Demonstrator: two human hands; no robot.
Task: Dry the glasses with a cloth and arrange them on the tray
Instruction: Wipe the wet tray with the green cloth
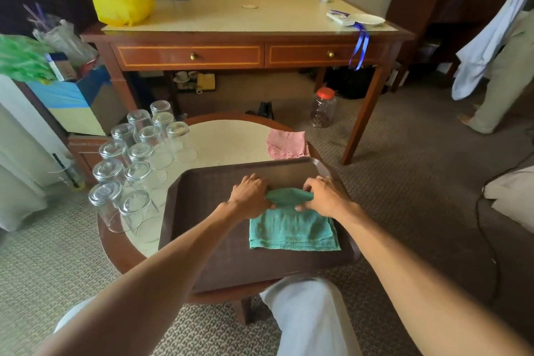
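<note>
We seem at the start: our left grip [250, 195] and right grip [325, 195] both pinch the far fold of the green cloth [291, 228] lying on the tray [213, 254], so next comes lifting it toward the upturned glasses [135, 159] on the counter [231, 136] beside.

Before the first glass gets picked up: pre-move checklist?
1. Cloth held: ok, left hand and right hand both grip its far edge.
2. Tray free for glasses: ok, only the cloth lies on it.
3. Glasses close by: ok, upside down on the table, left of the tray.
4. Glasses wet: cannot tell.
5. A hand free to take a glass: not ok, both hold the cloth.
</note>
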